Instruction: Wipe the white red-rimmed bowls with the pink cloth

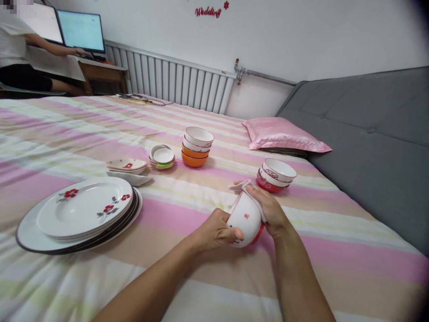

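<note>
My left hand (216, 230) grips a white bowl (244, 219) with a red rim and base, held tipped on its side above the striped bed. My right hand (270, 210) is closed on a pale cloth (241, 187) that it presses against the bowl's rim and side. Just beyond the hands sits a stack of red and white bowls (276, 175). Further back stands another stack of white and orange bowls (196, 146).
A stack of flowered plates (83, 212) lies at the left, with small dishes (127, 166) and saucers (162, 157) behind it. A pink pillow (283, 134) and grey headboard (368, 143) lie to the right. A person sits at a desk with monitors (80, 30) at far left.
</note>
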`<action>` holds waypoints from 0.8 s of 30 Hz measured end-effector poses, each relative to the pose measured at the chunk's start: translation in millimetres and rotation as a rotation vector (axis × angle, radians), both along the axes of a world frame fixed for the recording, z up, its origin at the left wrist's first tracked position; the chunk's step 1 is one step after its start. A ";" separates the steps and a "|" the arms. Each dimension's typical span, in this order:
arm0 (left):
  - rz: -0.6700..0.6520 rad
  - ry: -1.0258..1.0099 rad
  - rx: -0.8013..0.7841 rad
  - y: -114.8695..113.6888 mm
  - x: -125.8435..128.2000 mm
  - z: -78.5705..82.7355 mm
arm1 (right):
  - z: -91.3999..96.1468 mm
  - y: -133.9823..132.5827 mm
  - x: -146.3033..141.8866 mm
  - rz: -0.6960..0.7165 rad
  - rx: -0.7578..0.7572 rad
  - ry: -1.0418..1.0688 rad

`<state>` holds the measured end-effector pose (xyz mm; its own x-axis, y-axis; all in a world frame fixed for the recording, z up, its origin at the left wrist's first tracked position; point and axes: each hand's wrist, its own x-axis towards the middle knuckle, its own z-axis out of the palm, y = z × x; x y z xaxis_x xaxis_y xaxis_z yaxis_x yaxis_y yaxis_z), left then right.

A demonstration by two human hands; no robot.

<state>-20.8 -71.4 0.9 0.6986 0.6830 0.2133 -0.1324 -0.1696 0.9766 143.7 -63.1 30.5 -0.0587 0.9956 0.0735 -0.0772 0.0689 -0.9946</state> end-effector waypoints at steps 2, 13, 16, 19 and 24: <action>0.034 -0.044 -0.081 -1.7 -0.5 1.1 | -2.4 0.9 4.6 0.040 -0.060 0.103; -0.023 -0.740 -0.768 10.2 -7.5 10.1 | -10.5 9.7 -15.9 -0.069 0.088 0.255; -0.052 -0.879 -0.868 17.0 -12.2 14.9 | -14.0 11.7 -29.4 -0.153 0.171 0.282; -0.034 -0.924 -0.910 21.4 -16.2 16.3 | -18.0 12.0 -41.7 -0.209 0.248 0.313; 0.007 -0.961 -0.949 26.9 -20.9 13.9 | -23.3 7.0 -56.4 -0.339 0.478 0.168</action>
